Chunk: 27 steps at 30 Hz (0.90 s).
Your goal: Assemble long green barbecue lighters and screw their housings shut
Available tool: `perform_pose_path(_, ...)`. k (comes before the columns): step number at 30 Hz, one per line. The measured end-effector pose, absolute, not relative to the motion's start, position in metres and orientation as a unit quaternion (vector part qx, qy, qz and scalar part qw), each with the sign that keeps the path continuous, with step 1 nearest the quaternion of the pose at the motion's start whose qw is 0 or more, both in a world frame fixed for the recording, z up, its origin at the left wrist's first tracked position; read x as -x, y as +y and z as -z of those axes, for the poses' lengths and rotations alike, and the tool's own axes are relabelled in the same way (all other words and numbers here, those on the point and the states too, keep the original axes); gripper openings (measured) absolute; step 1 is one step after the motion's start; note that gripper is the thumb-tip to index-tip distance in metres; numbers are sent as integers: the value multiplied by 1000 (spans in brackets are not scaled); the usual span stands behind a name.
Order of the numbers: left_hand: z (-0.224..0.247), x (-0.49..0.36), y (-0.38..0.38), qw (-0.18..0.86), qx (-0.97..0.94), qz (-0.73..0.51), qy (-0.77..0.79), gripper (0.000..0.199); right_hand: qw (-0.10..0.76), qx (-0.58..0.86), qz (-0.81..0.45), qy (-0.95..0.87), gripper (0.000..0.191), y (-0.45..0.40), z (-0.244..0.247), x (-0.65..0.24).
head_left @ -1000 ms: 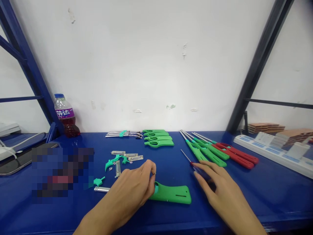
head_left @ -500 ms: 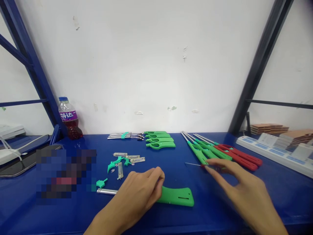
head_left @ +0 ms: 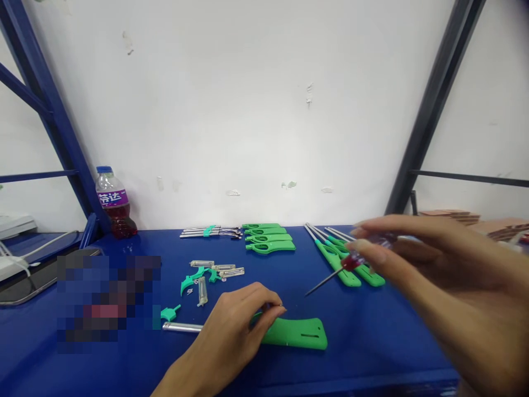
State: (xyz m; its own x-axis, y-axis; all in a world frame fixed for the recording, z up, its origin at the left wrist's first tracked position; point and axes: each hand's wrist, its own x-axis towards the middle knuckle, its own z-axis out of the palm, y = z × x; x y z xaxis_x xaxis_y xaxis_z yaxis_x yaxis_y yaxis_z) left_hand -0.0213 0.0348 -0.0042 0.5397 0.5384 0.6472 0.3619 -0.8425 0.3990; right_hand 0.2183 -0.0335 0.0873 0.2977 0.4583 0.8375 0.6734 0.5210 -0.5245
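My right hand (head_left: 438,275) is raised at the right, its fingers closed round a screwdriver (head_left: 350,261) with a clear and red handle. The thin shaft slants down to the left. My left hand (head_left: 242,325) rests over a green long-necked lighter (head_left: 295,333) lying on the blue table. Its thumb and forefinger are pinched together, with a tiny dark bit at their tips that I cannot make out. The lighter's metal tube (head_left: 182,327) sticks out to the left; my hand hides its middle.
Left of centre lie clear fuel tanks (head_left: 202,291) and teal plastic parts (head_left: 169,314). Behind them are metal tubes (head_left: 194,234) and several green handle shells (head_left: 270,246). More lighters (head_left: 330,256) lie at the right, partly behind my right hand. A bottle (head_left: 115,207) stands back left.
My right hand has lifted the screwdriver from beside the lighters at the right, toward me, its tip now pointing down-left. My left hand's thumb and forefinger have shifted into a visible pinch.
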Motion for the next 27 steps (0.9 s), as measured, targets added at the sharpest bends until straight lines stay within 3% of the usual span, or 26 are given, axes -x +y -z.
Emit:
perform_pose_path(5, 7, 19, 34, 154, -857, -408, 275, 10, 623, 435, -2, -650, 9, -20, -83, -196)
perform_pose_path(13, 6, 20, 33, 147, -850, -400, 310, 13, 607, 431, -72, -664, 10, -3, -81, -197)
perform_pose_path(27, 5, 18, 31, 129, -853, -394, 318, 11, 601, 417, -73, -678, 10, 2, -78, -195)
